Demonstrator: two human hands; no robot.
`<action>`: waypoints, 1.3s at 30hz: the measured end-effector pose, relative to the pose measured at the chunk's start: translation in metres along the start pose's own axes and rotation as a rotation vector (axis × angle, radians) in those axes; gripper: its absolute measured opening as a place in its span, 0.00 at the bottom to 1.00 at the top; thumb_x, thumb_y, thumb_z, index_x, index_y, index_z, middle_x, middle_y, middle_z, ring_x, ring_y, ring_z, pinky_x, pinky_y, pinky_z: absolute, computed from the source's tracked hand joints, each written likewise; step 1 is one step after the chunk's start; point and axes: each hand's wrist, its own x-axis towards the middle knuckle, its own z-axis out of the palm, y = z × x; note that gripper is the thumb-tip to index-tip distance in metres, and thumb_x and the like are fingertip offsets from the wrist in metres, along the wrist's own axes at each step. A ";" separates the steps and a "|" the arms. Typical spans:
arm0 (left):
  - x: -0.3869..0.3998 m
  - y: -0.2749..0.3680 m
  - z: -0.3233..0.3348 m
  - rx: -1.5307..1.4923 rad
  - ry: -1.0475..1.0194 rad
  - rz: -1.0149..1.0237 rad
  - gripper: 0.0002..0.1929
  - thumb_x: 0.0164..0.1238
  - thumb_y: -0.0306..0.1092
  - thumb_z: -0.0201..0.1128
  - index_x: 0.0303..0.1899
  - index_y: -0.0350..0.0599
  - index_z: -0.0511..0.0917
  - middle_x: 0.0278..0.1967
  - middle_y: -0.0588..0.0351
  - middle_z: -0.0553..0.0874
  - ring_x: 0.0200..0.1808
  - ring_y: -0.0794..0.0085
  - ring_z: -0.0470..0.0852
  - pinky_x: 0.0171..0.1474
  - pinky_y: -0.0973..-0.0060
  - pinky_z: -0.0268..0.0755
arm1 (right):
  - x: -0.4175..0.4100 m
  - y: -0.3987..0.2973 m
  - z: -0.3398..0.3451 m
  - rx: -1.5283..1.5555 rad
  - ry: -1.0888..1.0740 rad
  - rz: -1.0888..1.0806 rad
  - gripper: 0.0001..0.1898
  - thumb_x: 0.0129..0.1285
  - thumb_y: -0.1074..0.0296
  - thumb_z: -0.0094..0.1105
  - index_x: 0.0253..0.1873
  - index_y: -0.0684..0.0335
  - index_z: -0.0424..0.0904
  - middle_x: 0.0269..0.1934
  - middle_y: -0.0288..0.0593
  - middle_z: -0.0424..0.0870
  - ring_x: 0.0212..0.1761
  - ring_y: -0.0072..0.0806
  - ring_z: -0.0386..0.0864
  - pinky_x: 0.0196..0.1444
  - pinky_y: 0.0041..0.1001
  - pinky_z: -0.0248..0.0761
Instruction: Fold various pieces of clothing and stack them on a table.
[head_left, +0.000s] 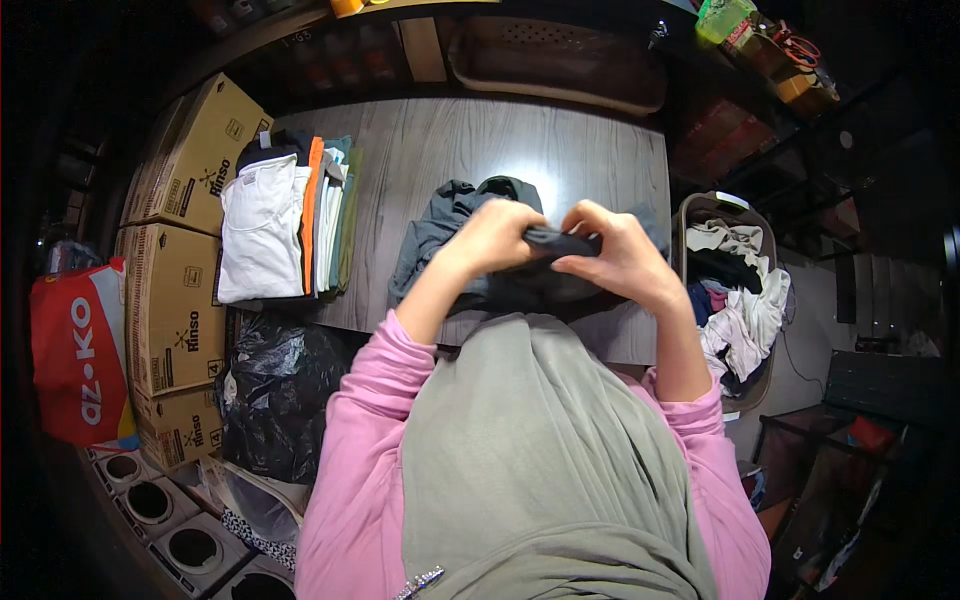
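A dark grey garment (431, 232) lies bunched on the wood-grain table (420, 139) in front of me. Its near edge is lifted off the tabletop between my two hands. My left hand (504, 234) grips the dark cloth from the left, fingers curled over it. From the right, my right hand (611, 251) pinches the same raised fold between thumb and fingers. The cloth under my wrists is partly hidden, so the kind of garment cannot be told. Left on the table stands a stack of folded clothes, with a white top (262, 217) uppermost.
Rinso cartons (176, 307) are piled left of the table, beside a red bag (79, 360). A black plastic bag (281, 390) sits below the table's left front edge. At the right stands a laundry basket (766, 232) full of loose clothes. A brown tub (555, 64) is behind the table.
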 end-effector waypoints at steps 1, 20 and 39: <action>0.003 0.001 -0.010 0.091 0.102 0.015 0.11 0.47 0.32 0.68 0.34 0.39 0.83 0.32 0.44 0.84 0.35 0.52 0.83 0.40 0.64 0.74 | -0.004 0.002 -0.008 -0.195 0.044 0.070 0.18 0.48 0.74 0.69 0.43 0.68 0.73 0.33 0.53 0.82 0.38 0.41 0.82 0.41 0.31 0.73; -0.056 -0.038 -0.121 0.142 0.536 -0.259 0.09 0.46 0.24 0.65 0.27 0.39 0.71 0.29 0.51 0.76 0.33 0.61 0.77 0.39 0.71 0.70 | -0.063 0.079 -0.104 -0.922 0.784 0.380 0.24 0.48 0.85 0.52 0.52 0.60 0.78 0.47 0.50 0.83 0.47 0.48 0.81 0.50 0.39 0.74; 0.103 -0.027 -0.254 0.164 0.980 0.336 0.31 0.40 0.10 0.39 0.50 0.38 0.76 0.43 0.47 0.84 0.48 0.67 0.82 0.60 0.75 0.66 | 0.070 0.074 -0.216 -0.630 1.105 -0.095 0.18 0.47 0.80 0.49 0.45 0.62 0.80 0.35 0.61 0.81 0.42 0.54 0.80 0.44 0.39 0.72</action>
